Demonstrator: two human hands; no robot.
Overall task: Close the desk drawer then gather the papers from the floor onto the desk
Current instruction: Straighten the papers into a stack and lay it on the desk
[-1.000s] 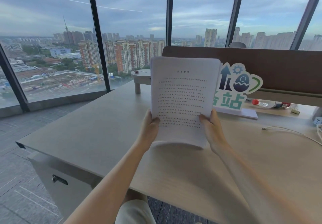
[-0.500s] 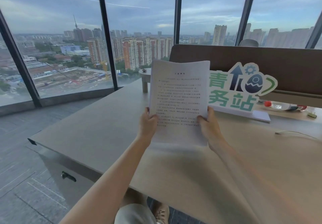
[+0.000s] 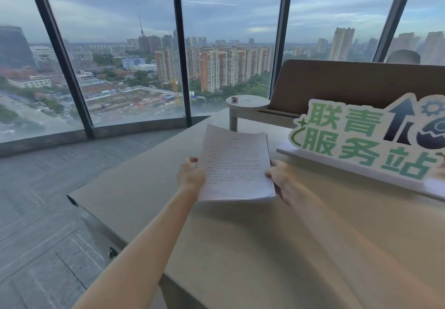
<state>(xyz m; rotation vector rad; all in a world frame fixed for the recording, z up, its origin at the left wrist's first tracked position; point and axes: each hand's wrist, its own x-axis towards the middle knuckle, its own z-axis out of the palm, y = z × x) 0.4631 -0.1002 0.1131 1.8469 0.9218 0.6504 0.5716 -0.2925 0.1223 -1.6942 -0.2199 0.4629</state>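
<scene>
A person holds a stack of papers (image 3: pixel 237 164) in both hands over the desk (image 3: pixel 240 248). The left hand (image 3: pixel 191 175) grasps the stack's left edge, thumb on top of the top sheet and the other fingers hidden beneath. The right hand (image 3: pixel 280 178) grasps the right edge, with most of its fingers tucked under the sheets. The stack tilts gently, its far edge higher than its near edge, and the near edge sits close to the desk surface; whether it touches cannot be told. The top sheet carries printed lines too small to read. Just right of the papers a green and white sign (image 3: pixel 366 140) stands on the desk. Beyond the papers, a small round stand (image 3: pixel 248 104) sits at the far side. Under the desk's left near corner, the drawer (image 3: pixel 106 241) front sits flush, its dark handle (image 3: pixel 112 252) showing. Grey floor (image 3: pixel 48 212) stretches to the left toward tall windows (image 3: pixel 115 56).
</scene>
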